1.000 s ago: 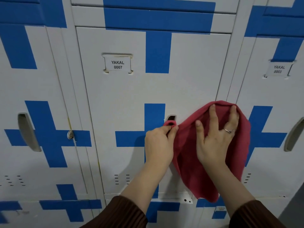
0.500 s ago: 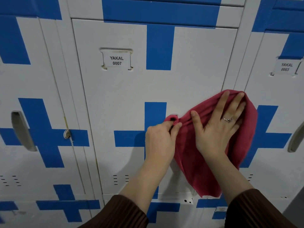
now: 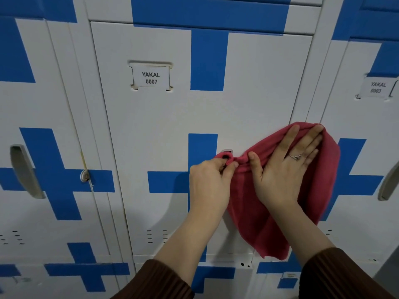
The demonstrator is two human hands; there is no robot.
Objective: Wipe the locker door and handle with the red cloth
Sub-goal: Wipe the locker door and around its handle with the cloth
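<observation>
The white locker door (image 3: pixel 164 130) with blue cross tape carries a label reading YAKAL 0007. A red cloth (image 3: pixel 274 216) hangs against its right side, over the handle area; only the top of the handle recess (image 3: pixel 227 151) shows. My left hand (image 3: pixel 210 184) pinches a bunched corner of the cloth at the recess. My right hand (image 3: pixel 287 169) lies flat on the cloth with straight fingers, pressing it to the door's right edge. A ring is on that hand.
Neighbouring lockers flank the door. The left one has a grey handle (image 3: pixel 24 171) and a small lock (image 3: pixel 84 175). The right one has a YAKAL 0003 label (image 3: pixel 376 87) and a handle (image 3: pixel 388 184) at the frame edge. Vent slots (image 3: pixel 156 236) sit low on the door.
My right hand has slid the cloth up and to the right along the door. My left hand keeps its pinch on the corner at the handle recess.
</observation>
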